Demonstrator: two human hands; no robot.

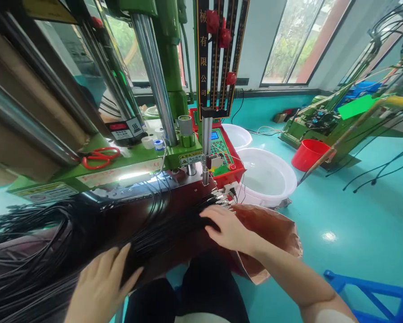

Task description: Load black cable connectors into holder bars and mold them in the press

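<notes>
A thick bundle of black cables (87, 229) lies across the dark red machine table (184, 179) in front of me, with metal connector ends (223, 197) at its right tip. My left hand (102, 282) rests flat on the bundle near me, fingers stretched out. Further right, my right hand (226, 229) lies over the cables just behind the connector ends, fingers curled down onto them. A brown paper bag (271, 233) hangs open below the right hand.
A green moulding machine (169, 58) with steel columns rises behind the table. Red-handled scissors (100, 158) and tape rolls (158, 143) sit on its ledge. Two white basins (268, 177), a red bucket (308, 154) and another machine (325, 121) stand on the teal floor. A blue frame (372, 289) is at lower right.
</notes>
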